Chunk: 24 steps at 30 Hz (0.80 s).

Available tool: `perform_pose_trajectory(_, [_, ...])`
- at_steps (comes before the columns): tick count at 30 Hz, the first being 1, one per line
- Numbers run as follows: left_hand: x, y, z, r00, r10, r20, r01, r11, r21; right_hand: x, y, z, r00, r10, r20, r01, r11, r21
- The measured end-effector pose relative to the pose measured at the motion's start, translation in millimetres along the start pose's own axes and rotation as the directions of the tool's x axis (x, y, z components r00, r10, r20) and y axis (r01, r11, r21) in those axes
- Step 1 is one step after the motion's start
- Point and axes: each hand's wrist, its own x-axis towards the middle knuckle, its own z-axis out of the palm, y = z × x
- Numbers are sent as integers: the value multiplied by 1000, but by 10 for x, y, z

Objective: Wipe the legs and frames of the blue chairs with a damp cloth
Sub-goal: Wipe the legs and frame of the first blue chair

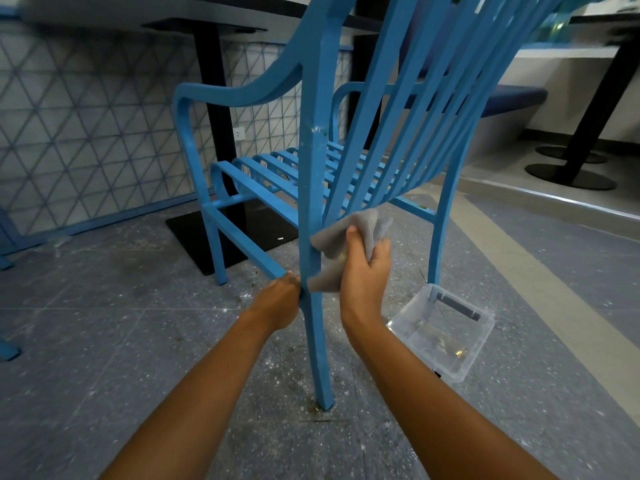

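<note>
A blue metal chair (313, 161) with a slatted seat and back stands on the floor in front of me, seen from behind. My right hand (363, 268) grips a grey cloth (346, 237) pressed against the right side of the near rear leg, just under the seat. My left hand (280, 299) holds the same leg from the left, where the side rail joins it; its fingers curl round the leg and are partly hidden behind it.
A clear plastic tub (443, 330) with a little water sits on the floor by the chair's right rear leg. A black table pedestal (214, 109) and its base plate stand beyond the chair. A raised step (540, 195) runs along the right. The floor is dusty.
</note>
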Motion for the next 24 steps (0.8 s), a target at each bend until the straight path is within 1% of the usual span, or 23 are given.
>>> perform_pose_trajectory(2, [-8, 8, 5, 999, -22, 25, 22, 1000, 15, 37, -138, 129, 997, -59, -53, 60, 998, 14])
perform_pose_trajectory(6, [35, -28, 9, 993, -52, 102, 54, 998, -18, 140, -386, 384, 982, -123, -146, 131, 990, 46])
perform_pose_trajectory(9, [29, 14, -39, 984, -93, 150, 89, 995, 36, 216, -548, 555, 970, -124, -207, 153, 980, 126])
perform_pose_trajectory(12, [21, 7, -48, 987, -61, 152, 52, 996, 66, 255, -728, 706, 965, -141, -222, 190, 958, 217])
perform_pose_trajectory(14, [30, -29, -51, 984, -56, 169, 44, 996, 75, 271, -857, 802, 963, -187, -196, 234, 938, 254])
perform_pose_trajectory(16, [26, -42, -55, 980, -47, 192, 33, 997, 73, 295, -945, 883, 952, -255, -167, 291, 925, 243])
perform_pose_trajectory(18, [15, -34, -66, 982, -27, 189, 14, 998, 66, 299, -977, 960, 937, -331, -114, 347, 921, 176])
perform_pose_trajectory(21, [18, -24, -57, 985, -28, 172, 20, 999, 49, 299, -915, 1049, 908, -418, 18, 417, 907, 55])
perform_pose_trajectory(24, [7, -18, -71, 984, -25, 175, 16, 999, 51, 325, -793, 1087, 846, -513, 147, 530, 839, -121])
